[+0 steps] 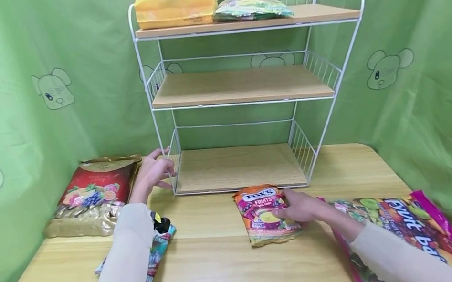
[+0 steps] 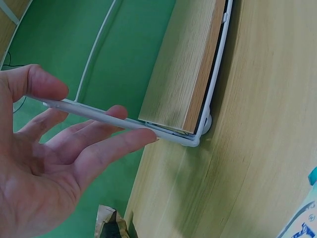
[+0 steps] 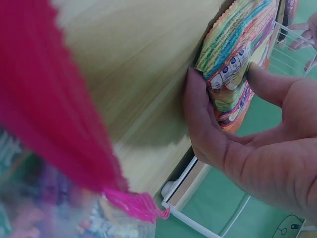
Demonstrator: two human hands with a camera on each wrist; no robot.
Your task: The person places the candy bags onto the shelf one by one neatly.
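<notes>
My right hand [image 1: 300, 205] pinches the right side of an orange and purple bag of Fox's fruit candy [image 1: 263, 222], which is in front of the rack's lowest shelf. In the right wrist view the thumb lies on the candy bag [image 3: 230, 74], with the fingers along its other side. My left hand [image 1: 154, 173] is at the lower left post of a white wire rack [image 1: 159, 136] with wooden shelves. Seen from the left wrist, that hand [image 2: 54, 158] has its thumb and fingers on opposite sides of the white post [image 2: 94, 113].
A red and gold bag [image 1: 91, 198] lies at the left, near a teal packet [image 1: 160, 246] partly under my left sleeve. At the right is a large pink-edged fruit candy bag [image 1: 411, 225]. The top shelf [image 1: 320, 12] carries a yellow bag [image 1: 174, 6] and a green bag [image 1: 250, 7].
</notes>
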